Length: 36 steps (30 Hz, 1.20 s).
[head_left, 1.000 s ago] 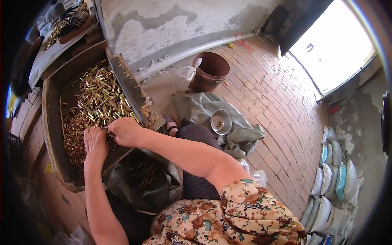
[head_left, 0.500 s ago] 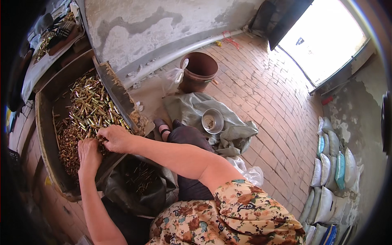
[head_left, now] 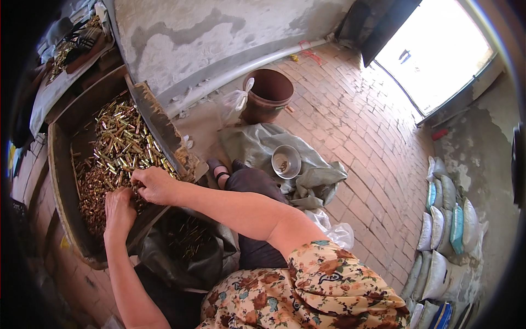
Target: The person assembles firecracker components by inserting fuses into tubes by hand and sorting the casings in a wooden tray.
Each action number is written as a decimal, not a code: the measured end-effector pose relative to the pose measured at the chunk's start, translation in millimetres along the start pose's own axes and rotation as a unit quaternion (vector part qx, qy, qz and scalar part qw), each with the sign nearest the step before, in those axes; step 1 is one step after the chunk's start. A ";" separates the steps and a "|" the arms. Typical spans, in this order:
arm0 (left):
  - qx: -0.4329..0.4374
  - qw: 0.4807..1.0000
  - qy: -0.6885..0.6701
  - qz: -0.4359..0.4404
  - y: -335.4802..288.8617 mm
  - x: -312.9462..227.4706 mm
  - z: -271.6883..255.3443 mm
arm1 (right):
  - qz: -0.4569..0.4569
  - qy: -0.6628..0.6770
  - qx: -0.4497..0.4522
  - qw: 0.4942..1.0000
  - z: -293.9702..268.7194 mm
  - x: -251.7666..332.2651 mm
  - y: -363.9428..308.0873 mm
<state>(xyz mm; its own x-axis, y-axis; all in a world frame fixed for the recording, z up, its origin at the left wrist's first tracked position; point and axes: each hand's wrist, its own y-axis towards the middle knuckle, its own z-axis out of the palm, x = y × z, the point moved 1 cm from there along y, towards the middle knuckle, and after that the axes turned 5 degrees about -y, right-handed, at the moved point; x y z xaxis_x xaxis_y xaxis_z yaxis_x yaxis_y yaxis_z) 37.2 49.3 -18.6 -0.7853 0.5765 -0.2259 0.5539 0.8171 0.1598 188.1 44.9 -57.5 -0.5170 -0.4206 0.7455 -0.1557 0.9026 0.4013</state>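
Note:
My left hand [head_left: 119, 211] and my right hand [head_left: 154, 185] work close together over the near end of a large wooden tray [head_left: 57, 181]. The fingers of both are bent and pinched; whatever they hold is too small and hidden to name. Beyond my right hand lies a heap of thin gold-coloured metal tubes [head_left: 125, 133]. Smaller reddish-brown metal pieces [head_left: 92, 205] are piled beside my left hand. Under the tray's near edge, a dark bag [head_left: 216, 241] lies open, with several slim metal pieces [head_left: 190, 236] inside.
A brown bucket [head_left: 267, 109] stands near the wall, a knotted clear plastic bag [head_left: 236, 104] beside it. On a grey-green sack [head_left: 252, 143] rests a metal bowl [head_left: 286, 162] holding a few small pieces. Filled sacks [head_left: 436, 274] are stacked at the right. Bright light fills the doorway [head_left: 433, 55].
The fingers of my left hand have curled in more toward my right hand. My right hand has barely shifted, and the tray and heaps look the same.

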 end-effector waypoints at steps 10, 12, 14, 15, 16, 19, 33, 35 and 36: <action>-0.039 0.981 -0.187 -0.035 -1.0 -2.2 0.7 | 0.065 0.088 0.022 0.994 -10.5 -6.6 3.6; -0.078 0.957 -0.277 -0.041 2.0 4.4 6.5 | 0.123 0.159 0.028 0.979 -19.9 -4.3 1.2; -0.080 0.922 -0.361 -0.112 0.7 5.0 4.7 | 0.207 0.314 0.044 0.925 -25.1 5.9 -1.3; -0.079 0.882 -0.440 -0.146 -1.7 4.1 3.3 | 0.214 0.335 0.052 0.916 -23.0 5.9 -1.3; -0.077 0.833 -0.519 -0.174 -2.6 2.1 2.0 | 0.223 0.352 0.057 0.907 -23.9 7.0 -1.3; -0.102 0.758 -0.620 -0.178 -7.0 4.2 2.6 | 0.236 0.364 0.061 0.899 -22.5 14.4 -1.9; -0.122 0.825 -0.533 -0.141 -12.0 -8.1 -0.8 | 0.205 0.349 0.038 0.914 -22.8 25.4 -5.6; -0.111 0.816 -0.550 -0.139 -11.5 -7.5 -1.1 | 0.207 0.350 0.041 0.913 -23.7 24.3 -5.4; -0.111 0.816 -0.550 -0.140 -11.8 -7.7 -1.2 | 0.208 0.352 0.044 0.911 -24.2 23.9 -5.5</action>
<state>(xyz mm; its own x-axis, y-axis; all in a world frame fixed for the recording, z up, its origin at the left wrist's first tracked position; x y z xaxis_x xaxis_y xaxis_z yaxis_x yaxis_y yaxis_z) 36.4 35.2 -17.6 -0.0805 0.1191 -0.9896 0.2355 0.9670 0.0972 197.0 27.6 -29.0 0.1166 0.0336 0.9926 -0.1532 0.9881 -0.0154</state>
